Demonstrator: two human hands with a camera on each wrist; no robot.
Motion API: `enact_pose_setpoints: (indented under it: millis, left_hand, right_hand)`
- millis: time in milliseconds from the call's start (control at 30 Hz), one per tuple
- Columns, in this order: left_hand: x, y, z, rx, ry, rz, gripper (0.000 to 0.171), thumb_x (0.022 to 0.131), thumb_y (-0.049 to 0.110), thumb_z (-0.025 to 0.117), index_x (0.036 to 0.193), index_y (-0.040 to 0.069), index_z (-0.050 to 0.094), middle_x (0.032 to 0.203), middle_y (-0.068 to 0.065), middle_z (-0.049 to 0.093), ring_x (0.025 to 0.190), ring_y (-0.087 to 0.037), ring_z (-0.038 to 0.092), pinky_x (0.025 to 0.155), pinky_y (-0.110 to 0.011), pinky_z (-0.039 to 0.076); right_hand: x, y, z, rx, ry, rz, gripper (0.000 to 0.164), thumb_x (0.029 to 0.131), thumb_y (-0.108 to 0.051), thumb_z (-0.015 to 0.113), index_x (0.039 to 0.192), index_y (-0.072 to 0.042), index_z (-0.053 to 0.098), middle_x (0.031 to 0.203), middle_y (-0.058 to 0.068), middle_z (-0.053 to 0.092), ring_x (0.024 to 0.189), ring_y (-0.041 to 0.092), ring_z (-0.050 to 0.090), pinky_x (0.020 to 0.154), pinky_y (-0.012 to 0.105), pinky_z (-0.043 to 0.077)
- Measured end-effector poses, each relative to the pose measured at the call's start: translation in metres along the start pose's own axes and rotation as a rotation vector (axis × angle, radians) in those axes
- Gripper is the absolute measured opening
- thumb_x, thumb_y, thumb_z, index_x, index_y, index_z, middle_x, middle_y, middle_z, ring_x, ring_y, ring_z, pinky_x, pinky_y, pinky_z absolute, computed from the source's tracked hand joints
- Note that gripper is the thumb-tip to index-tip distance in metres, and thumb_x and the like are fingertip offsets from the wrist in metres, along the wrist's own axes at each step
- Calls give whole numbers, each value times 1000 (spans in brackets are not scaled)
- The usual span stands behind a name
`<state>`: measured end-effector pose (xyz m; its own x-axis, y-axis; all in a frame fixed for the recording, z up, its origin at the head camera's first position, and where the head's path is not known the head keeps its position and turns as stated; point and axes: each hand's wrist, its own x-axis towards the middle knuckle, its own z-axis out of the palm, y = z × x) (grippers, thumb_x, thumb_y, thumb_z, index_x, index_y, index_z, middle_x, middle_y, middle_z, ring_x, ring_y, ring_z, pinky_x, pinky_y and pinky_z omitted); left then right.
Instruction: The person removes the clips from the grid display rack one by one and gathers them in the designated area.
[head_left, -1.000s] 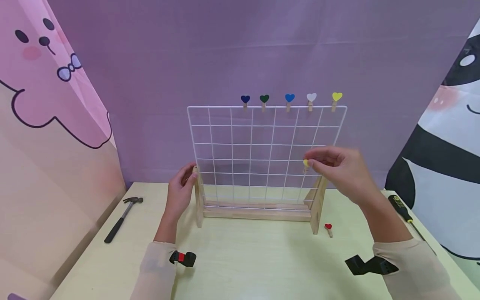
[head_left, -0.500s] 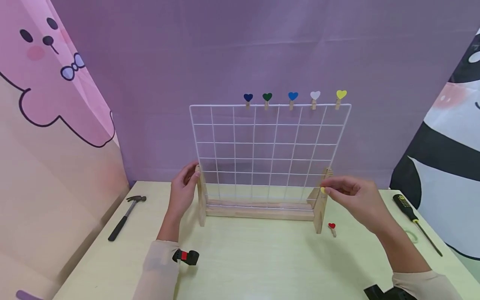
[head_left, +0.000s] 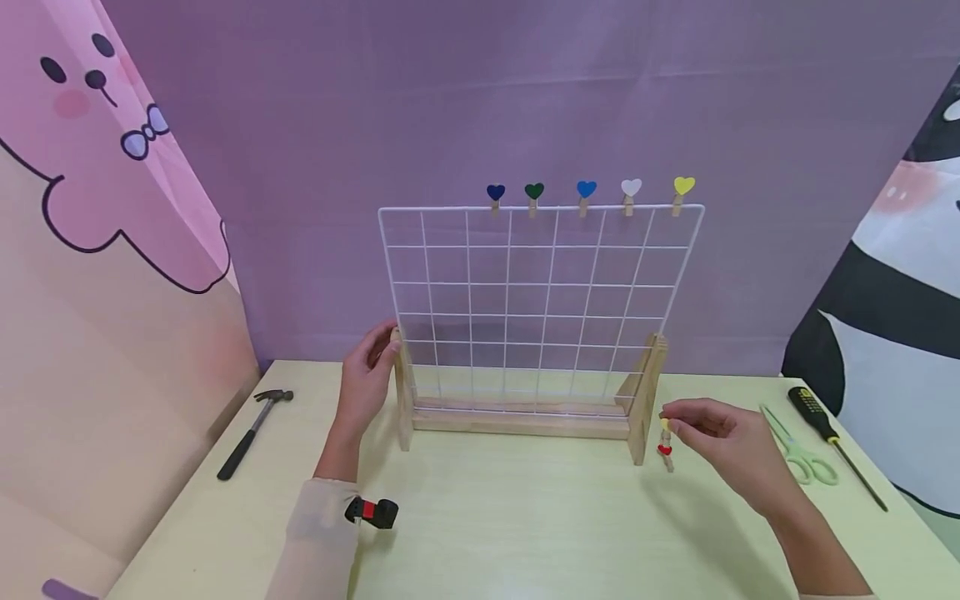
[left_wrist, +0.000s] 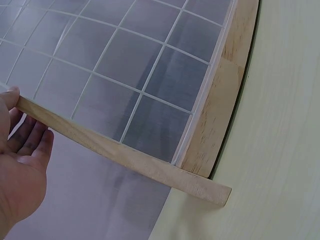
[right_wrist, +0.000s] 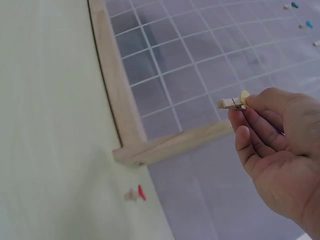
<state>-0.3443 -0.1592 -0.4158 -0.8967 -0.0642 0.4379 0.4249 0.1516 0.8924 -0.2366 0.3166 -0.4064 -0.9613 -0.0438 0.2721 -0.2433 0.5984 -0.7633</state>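
A white wire grid (head_left: 542, 207) stands upright in a wooden stand (head_left: 517, 426). My left hand (head_left: 365, 379) holds the stand's left upright (left_wrist: 135, 157), thumb on one side and fingers behind. Between the thumb and fingertips of my right hand (head_left: 731, 450) is a small wooden clothespin with a yellow heart (right_wrist: 232, 103), held in the air right of the stand. Below it on the table lies a clothespin with a red heart (right_wrist: 141, 193), partly overlapped by the held one in the head view. Several heart clothespins, such as a blue one (head_left: 587, 190), are clipped along the grid's top wire.
A hammer (head_left: 255, 433) lies on the left of the table (head_left: 510, 525). Green scissors (head_left: 808, 467) and a black and yellow screwdriver (head_left: 834, 439) lie at the right edge. A purple cloth (head_left: 315, 167) hangs behind.
My right hand has moved down and to the right with the yellow heart clothespin, from in front of the grid to above the red heart one. My left hand stays on the upright.
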Motion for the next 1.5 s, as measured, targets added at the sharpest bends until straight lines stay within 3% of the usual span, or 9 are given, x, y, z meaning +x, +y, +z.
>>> enact_pose_setpoints:
  millis: [533,700,833,1033,1500]
  left_hand:
    - [0,-2,2,23,-3,-1,41,107,17,57,147,8,56,147,-14,60,137,-26,56,100,-6,46]
    - [0,-1,1,35,-1,-11,41,107,18,58,147,10,56,148,-12,59,139,-25,55,103,-9,47]
    - [0,0,0,37,-9,-19,42,107,21,58,148,11,55,149,-11,59,139,-23,55,106,-14,48]
    - [0,1,1,35,-6,-29,42,107,21,58,147,11,56,148,-10,59,139,-21,55,110,-21,48]
    - [-1,-1,0,27,1,-46,42,107,18,57,149,11,54,150,-12,58,140,-24,54,107,-15,47]
  right_hand:
    - [-20,55,9,26,-56,72,27,96,-17,75,118,-1,74,102,-16,76,88,-5,69,74,14,58]
    - [-23,68,11,35,-75,60,26,94,-14,76,115,2,74,101,-11,78,88,-2,71,74,13,57]
    - [-25,76,11,13,-82,45,25,94,-12,76,114,2,75,101,-7,79,89,-4,71,74,12,56]
    - [-26,87,12,-1,-133,102,27,93,-14,77,117,-1,74,102,-4,78,88,-5,68,73,14,56]
    - [-28,97,17,-22,-153,41,23,92,-13,78,113,-5,76,100,-6,77,83,-3,63,69,17,55]
